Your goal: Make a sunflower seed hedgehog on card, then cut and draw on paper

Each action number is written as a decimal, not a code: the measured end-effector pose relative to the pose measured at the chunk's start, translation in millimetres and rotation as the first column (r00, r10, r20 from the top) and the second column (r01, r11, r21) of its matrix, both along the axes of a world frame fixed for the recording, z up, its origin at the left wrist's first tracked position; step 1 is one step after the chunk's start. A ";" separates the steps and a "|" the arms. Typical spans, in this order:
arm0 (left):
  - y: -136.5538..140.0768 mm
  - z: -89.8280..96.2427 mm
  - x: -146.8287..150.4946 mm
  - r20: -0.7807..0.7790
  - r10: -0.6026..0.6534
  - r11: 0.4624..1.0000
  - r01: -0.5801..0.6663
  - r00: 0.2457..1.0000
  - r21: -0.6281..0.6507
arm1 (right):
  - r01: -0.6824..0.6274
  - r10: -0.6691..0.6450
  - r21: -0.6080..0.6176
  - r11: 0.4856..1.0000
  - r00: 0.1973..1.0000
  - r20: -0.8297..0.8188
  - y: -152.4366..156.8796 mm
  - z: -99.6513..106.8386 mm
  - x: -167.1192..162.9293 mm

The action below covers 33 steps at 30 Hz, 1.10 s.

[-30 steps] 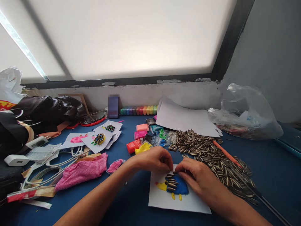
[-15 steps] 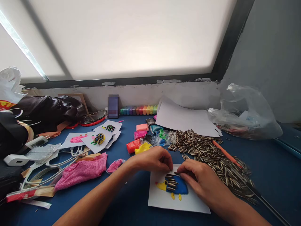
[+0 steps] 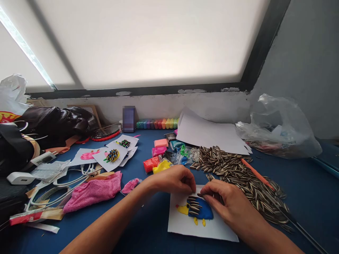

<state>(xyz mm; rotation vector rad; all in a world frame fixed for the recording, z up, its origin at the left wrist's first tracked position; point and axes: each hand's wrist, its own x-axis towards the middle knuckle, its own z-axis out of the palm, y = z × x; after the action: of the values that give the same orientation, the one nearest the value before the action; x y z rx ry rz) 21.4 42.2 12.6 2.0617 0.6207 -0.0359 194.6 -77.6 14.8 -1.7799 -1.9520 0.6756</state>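
Note:
A white sheet of paper [image 3: 182, 225] lies in front of me, bearing a flat clay hedgehog [image 3: 206, 211] with a blue body, yellow snout and two yellow feet. Several striped sunflower seeds [image 3: 195, 208] stick out of its front half in rows. Between the thumb and fingertips of my right hand [image 3: 225, 199] is a sunflower seed [image 3: 200, 195], held at the top edge of the blue clay. My left hand [image 3: 178, 180] is curled, its fingertips down on the paper's far edge; what lies under them is hidden.
A heap of sunflower seeds [image 3: 227, 169] spreads on the right, with orange-handled tweezers [image 3: 258, 174] across it. Clay packets [image 3: 159, 151] lie ahead. To the left are finished pictures [image 3: 112, 157], a pink cloth [image 3: 92, 190] and white cables [image 3: 57, 187]. A plastic bag [image 3: 280, 130] sits at back right.
The scene has shifted slightly rightward in the view. Both hands keep nearly the same pose, with the seed still at the top of the blue clay.

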 end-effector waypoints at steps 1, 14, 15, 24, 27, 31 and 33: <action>-0.1 0.1 0.2 0.000 0.000 1.000 0.000 1.000 0.001 | -0.006 0.006 -0.002 1.000 1.000 -0.007 0.3 0.2 -0.5; 2.2 -2.1 -1.2 0.038 -0.028 1.000 0.027 0.999 0.012 | -0.043 0.042 -0.015 0.999 0.997 -0.057 1.9 3.2 -2.0; 2.1 -2.3 -1.2 0.041 -0.029 0.999 0.028 0.999 0.015 | -0.044 0.043 -0.016 0.999 0.997 -0.061 1.9 3.4 -2.1; 2.1 -4.4 -0.3 0.040 -0.034 0.999 0.033 0.999 0.030 | -0.078 0.078 -0.002 0.997 0.997 -0.027 3.1 4.6 -4.2; 2.7 -5.1 -0.9 0.038 -0.036 0.999 0.034 0.999 0.040 | -0.104 0.104 0.022 0.994 0.995 0.006 3.3 3.3 -4.2; 2.8 -5.0 -1.7 0.044 -0.043 0.998 0.041 0.998 0.051 | -0.129 0.125 0.046 0.991 0.989 0.078 3.6 1.6 -4.7; 2.7 -4.4 -1.8 0.044 -0.045 0.998 0.043 0.998 0.055 | -0.144 0.138 0.046 0.988 0.983 0.122 3.8 1.9 -5.7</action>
<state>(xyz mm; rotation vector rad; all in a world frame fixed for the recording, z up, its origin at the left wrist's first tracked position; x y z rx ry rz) 19.6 44.9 8.3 2.1231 0.5539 0.0017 188.9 -73.8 16.7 -1.6956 -2.1707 0.5670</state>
